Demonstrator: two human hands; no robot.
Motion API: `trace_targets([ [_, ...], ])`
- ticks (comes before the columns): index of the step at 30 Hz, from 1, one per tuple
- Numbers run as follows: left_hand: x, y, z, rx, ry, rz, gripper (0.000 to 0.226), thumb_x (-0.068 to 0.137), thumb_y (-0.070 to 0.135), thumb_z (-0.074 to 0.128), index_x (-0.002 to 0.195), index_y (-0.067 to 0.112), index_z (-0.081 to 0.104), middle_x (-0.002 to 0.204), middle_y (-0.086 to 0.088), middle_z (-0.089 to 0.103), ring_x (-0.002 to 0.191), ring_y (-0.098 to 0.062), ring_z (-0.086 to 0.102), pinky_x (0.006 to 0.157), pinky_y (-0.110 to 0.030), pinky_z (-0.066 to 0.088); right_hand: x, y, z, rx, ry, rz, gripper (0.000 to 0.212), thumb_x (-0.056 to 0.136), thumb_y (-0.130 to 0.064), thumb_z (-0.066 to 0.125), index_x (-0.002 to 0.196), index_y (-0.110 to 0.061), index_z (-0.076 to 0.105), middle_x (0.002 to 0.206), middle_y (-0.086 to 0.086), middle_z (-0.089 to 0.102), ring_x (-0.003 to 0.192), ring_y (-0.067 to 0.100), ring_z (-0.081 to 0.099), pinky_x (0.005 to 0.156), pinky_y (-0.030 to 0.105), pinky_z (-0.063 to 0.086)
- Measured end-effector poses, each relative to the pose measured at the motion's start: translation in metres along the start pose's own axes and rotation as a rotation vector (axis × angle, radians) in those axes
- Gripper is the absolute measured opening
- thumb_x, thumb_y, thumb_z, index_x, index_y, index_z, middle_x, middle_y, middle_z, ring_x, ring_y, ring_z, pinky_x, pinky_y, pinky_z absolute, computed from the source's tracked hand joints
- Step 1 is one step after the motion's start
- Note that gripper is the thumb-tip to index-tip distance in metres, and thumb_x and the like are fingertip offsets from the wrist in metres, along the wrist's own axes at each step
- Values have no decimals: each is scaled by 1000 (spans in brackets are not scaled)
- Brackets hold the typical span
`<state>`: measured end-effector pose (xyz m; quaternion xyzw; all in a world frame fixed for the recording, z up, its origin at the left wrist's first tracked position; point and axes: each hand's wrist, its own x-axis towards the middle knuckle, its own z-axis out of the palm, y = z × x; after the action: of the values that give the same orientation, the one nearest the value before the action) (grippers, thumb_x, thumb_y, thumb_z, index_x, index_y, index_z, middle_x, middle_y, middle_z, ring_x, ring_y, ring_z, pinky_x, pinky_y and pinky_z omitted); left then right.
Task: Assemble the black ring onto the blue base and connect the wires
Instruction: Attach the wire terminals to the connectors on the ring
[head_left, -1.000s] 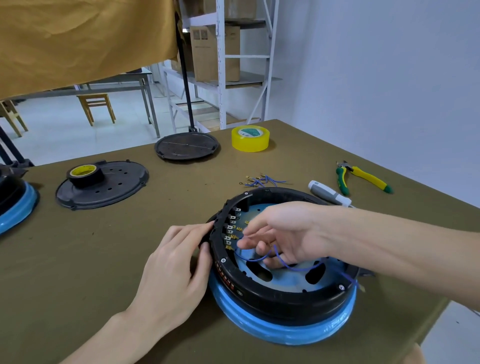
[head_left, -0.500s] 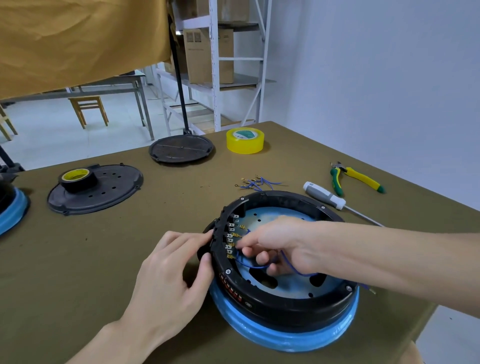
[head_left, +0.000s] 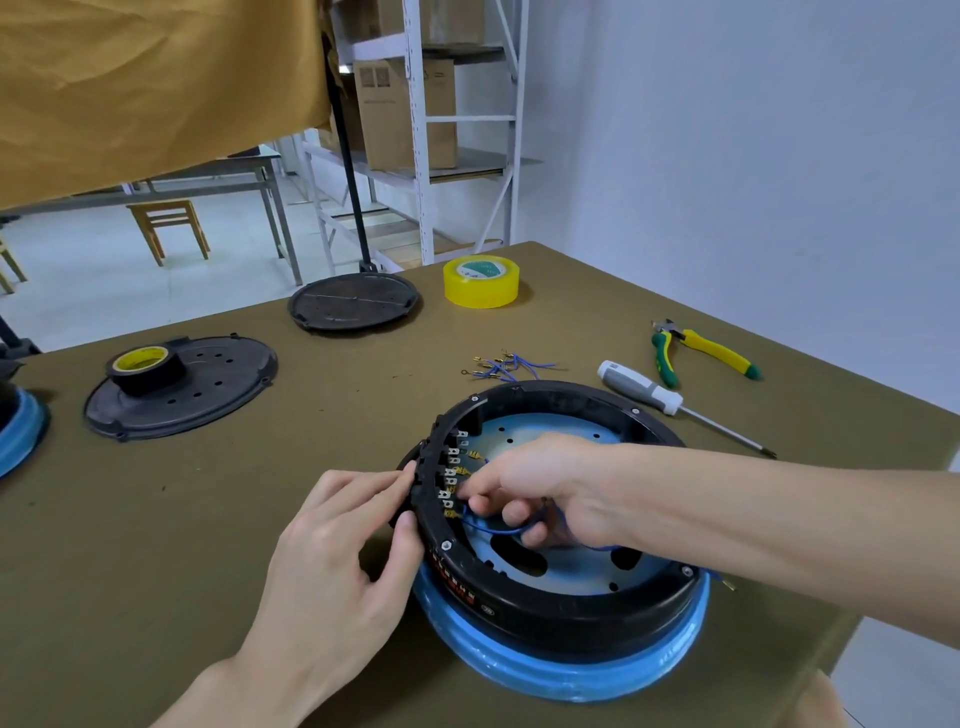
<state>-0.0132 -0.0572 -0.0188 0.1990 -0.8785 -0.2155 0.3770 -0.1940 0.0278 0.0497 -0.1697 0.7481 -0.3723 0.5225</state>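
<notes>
We're in a workshop or small assembly room: an olive work table (head_left: 156, 519) carries pliers (head_left: 696, 351), a screwdriver (head_left: 644, 391), tape rolls and loose black covers. Far behind stand metal shelving (head_left: 421, 135) with cardboard boxes (head_left: 405, 111), a wooden stool (head_left: 169, 228) and bare white walls

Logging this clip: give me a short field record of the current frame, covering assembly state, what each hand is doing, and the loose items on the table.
assembly: black ring sits on blue base
left hand: fingertips grip the ring's outer left edge
right hand: inside the ring, pinching a blue wire at the terminals
spare wires: behind the ring
tools: screwdriver, pliers, at right
tape: yellow roll at the far edge; black roll on a black cover plate
</notes>
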Motion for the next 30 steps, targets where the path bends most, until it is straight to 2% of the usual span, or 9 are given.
trace_targets([
  [4, 0, 1, 1, -8, 5, 1, 45, 98, 39, 48, 128, 20, 74, 119, 24, 69, 108, -8, 61, 88, -16, 48, -4, 1, 0, 34, -29, -7, 21, 98, -16, 67, 78, -18, 63, 53, -9, 62, 32, 3, 38, 34, 14, 29],
  [9, 0, -1, 0, 11, -11, -1, 45, 98, 40, 47, 130, 20, 73, 120, 25, 68, 110, -8, 60, 90, -17, 49, -4, 0, 0, -44, 3, -78, 15, 96, -13, 71, 82, -13, 66, 56, -3, 66, 34, 4, 42, 34, 14, 30],
  [12, 0, 0, -1, 18, -15, 4, 45, 99, 40, 46, 130, 21, 73, 120, 25, 68, 110, -6, 59, 87, -22, 52, -9, -2, -7, -168, 4, -181, 8, 95, -7, 70, 88, -2, 72, 64, 6, 71, 41, 7, 52, 38, 17, 40],
  [16, 0, 2, -2, 42, -42, 14, 46, 101, 40, 44, 134, 20, 70, 120, 22, 68, 110, -6, 58, 89, -19, 49, -17, -4, -17, -218, -3, -294, 13, 95, 0, 64, 94, 9, 73, 69, 12, 71, 51, 13, 64, 50, 27, 57],
  [18, -1, 3, -2, 52, -47, 19, 47, 101, 39, 43, 135, 19, 69, 119, 20, 69, 110, -6, 58, 88, -21, 51, -19, -3, -21, -453, 116, -449, 13, 93, -7, 66, 90, -2, 78, 68, 2, 73, 55, 9, 66, 52, 28, 58],
  [20, 0, 3, -2, 63, -50, 16, 48, 101, 39, 42, 136, 19, 68, 119, 19, 69, 110, -6, 58, 87, -25, 53, -17, -2, -22, -814, 291, -663, 10, 91, -21, 70, 87, -21, 80, 66, -10, 71, 61, 2, 64, 59, 24, 53],
  [21, -1, 4, -2, 71, -52, 18, 48, 102, 39, 41, 137, 19, 67, 119, 19, 69, 111, -7, 58, 86, -26, 54, -16, -2, -21, -887, 322, -717, 9, 90, -27, 71, 86, -25, 79, 65, -12, 69, 61, 1, 63, 62, 24, 50],
  [26, -3, 10, 0, 181, -66, 79, 49, 103, 32, 39, 141, 13, 63, 126, 12, 71, 115, -15, 64, 87, -32, 58, -6, -4, -11, -879, 246, -743, 10, 85, -26, 73, 79, -27, 80, 53, -11, 65, 51, 3, 55, 67, 31, 57],
  [30, -4, 12, 1, 202, -81, 98, 51, 103, 30, 39, 147, 11, 57, 129, 9, 70, 114, -16, 63, 86, -29, 58, -3, -7, -7, -927, 246, -749, 12, 83, -16, 69, 77, -17, 79, 57, -2, 68, 52, 11, 58, 67, 37, 60],
])
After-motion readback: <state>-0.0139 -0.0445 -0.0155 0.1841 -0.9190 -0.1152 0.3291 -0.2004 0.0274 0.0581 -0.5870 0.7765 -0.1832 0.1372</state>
